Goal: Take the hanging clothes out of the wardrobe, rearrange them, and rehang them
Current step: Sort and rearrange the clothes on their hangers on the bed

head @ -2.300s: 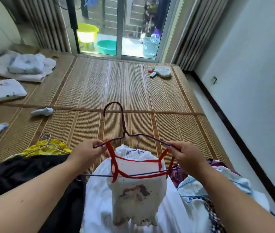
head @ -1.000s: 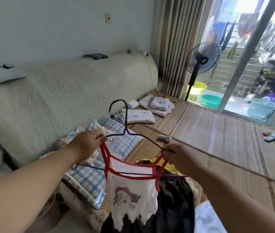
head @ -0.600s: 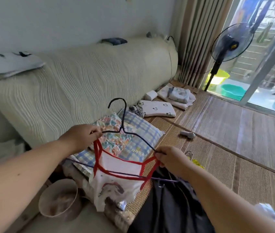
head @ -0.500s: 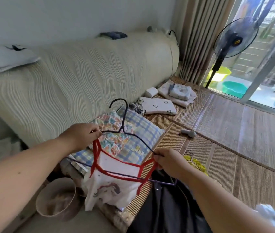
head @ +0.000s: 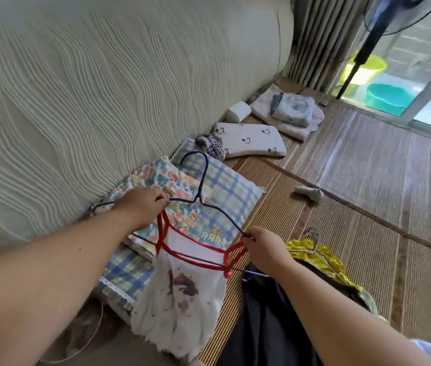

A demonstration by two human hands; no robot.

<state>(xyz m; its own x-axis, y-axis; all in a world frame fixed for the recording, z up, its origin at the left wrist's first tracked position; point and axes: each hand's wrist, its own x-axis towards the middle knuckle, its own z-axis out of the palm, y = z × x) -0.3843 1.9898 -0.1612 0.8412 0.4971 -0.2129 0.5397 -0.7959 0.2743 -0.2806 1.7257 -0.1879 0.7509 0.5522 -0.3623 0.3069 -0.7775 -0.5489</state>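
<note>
Both grips pinch the dark wire hanger (head: pixel 203 178): I see the left grip (head: pixel 140 204) on one shoulder, the right grip (head: pixel 264 249) on the other, with the red-trimmed white top (head: pixel 182 299) hanging between and below them.

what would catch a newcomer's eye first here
A small white top with red straps hangs on a dark wire hanger, centre frame, pinched by the left hand and right hand at its shoulders. Right of it, a yellow garment lies on the woven mat.
</note>
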